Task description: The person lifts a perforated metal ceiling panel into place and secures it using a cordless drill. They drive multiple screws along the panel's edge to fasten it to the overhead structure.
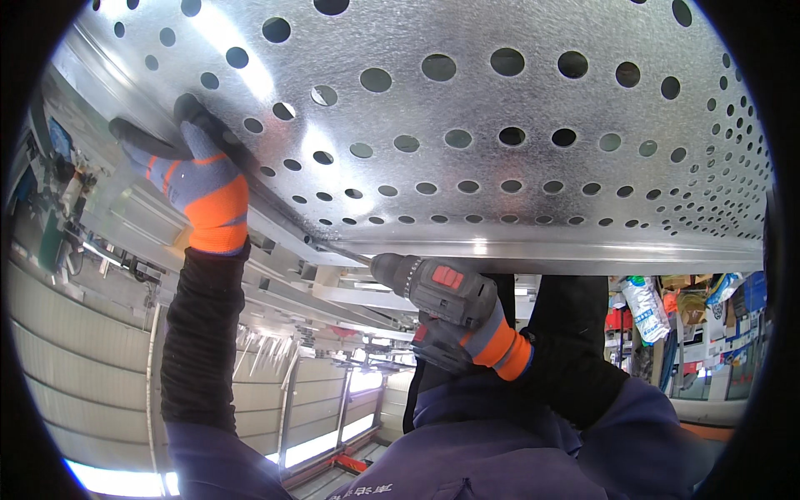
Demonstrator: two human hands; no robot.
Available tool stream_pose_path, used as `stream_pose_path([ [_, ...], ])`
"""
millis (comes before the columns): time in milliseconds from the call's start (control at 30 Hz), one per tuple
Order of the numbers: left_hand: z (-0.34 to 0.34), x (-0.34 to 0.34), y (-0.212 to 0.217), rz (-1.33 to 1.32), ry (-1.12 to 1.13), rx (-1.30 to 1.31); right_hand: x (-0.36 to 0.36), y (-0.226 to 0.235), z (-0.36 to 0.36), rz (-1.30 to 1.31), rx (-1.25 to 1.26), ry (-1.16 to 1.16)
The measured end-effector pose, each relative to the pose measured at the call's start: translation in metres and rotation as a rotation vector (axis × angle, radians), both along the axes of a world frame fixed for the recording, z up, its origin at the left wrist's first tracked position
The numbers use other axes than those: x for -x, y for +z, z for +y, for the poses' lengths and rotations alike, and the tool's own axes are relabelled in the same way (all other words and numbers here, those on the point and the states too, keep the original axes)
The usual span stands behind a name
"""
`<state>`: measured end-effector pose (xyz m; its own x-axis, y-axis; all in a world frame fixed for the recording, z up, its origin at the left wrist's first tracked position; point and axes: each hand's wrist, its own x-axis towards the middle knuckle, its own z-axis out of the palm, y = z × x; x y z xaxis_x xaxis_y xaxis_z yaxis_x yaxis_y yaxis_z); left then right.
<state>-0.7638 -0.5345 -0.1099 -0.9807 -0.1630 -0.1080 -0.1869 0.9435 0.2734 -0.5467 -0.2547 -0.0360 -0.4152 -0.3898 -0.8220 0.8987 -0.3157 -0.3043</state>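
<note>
A shiny perforated metal sheet [467, 104] with rows of round holes spans the upper part of the view. My left hand [196, 179], in a grey and orange glove, rests against its left edge with the dark-tipped fingers stretched out and apart. A black and grey cordless drill [446, 287] is gripped in my right hand [493, 340], gloved the same way. The drill's bit points left and up, its tip at the sheet's near left corner. The right fingers are mostly hidden behind the drill body.
A long metal rim [542, 254] runs along the sheet's near edge. Metal rails and frames lie beyond my left arm. White and blue bags [646, 308] and boxes sit on shelving at right. A ribbed pale wall [92, 358] shows lower left.
</note>
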Motion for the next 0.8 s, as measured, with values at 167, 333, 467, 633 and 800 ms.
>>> stream_pose_path([
  [167,0.003,0.0,0.001,-0.054,0.034,-0.081,-0.007,0.0,-0.002,-0.151,0.032,-0.08],
  [333,0.009,0.003,-0.004,-0.113,0.067,-0.208,-0.001,-0.002,0.0,-0.091,0.001,-0.008],
  [467,0.011,0.007,-0.009,-0.135,0.062,-0.252,-0.004,-0.004,0.0,0.012,-0.043,0.105],
  [633,0.006,0.003,-0.004,-0.163,0.118,-0.258,0.0,-0.005,0.001,0.051,-0.064,0.127],
  [800,0.002,-0.001,0.002,-0.18,0.173,-0.273,-0.007,-0.007,0.001,-0.006,-0.033,0.095],
])
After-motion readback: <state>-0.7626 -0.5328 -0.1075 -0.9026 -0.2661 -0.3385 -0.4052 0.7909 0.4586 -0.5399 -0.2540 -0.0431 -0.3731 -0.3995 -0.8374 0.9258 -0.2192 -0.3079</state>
